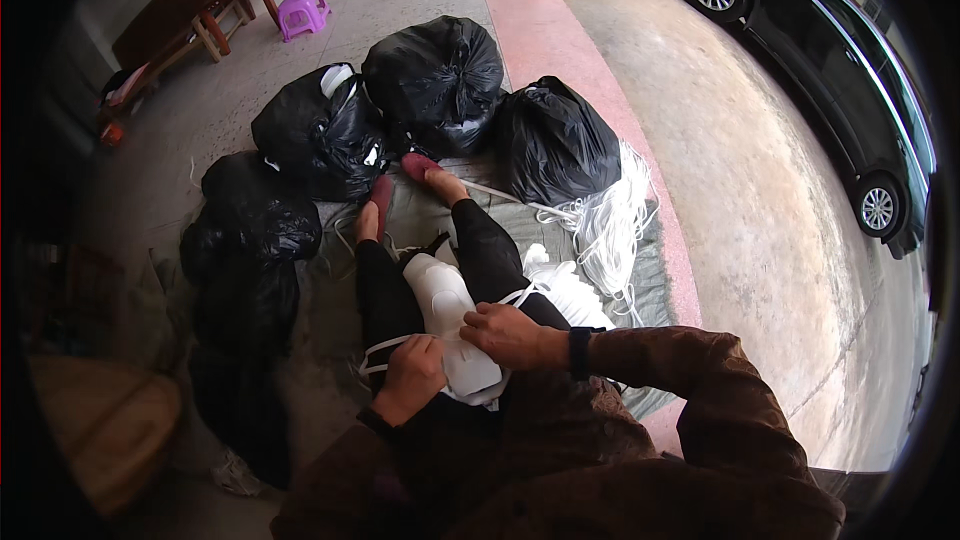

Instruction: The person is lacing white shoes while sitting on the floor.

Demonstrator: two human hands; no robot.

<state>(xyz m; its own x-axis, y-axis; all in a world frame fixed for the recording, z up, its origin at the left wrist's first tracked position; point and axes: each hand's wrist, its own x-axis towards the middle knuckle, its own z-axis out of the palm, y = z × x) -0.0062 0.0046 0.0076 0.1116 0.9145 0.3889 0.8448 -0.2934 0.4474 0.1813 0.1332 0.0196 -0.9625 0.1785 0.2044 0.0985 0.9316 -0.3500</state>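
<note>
A stack of smooth white moulded pieces, curved like shells, lies lengthwise between my thighs. My left hand is closed at the near left side of the stack, and a white cord runs into it across my left thigh. Over the stack's right side, my right hand is closed in a pinch; what its fingertips hold is too small to make out. More white cord crosses my right thigh beside that hand. Both wrists wear dark bands.
Several full black bags ring my feet. A hank of white cords hangs by the right bag, with more white pieces beside my right leg. A green sheet lies beneath. Farther off are a purple stool and a black car.
</note>
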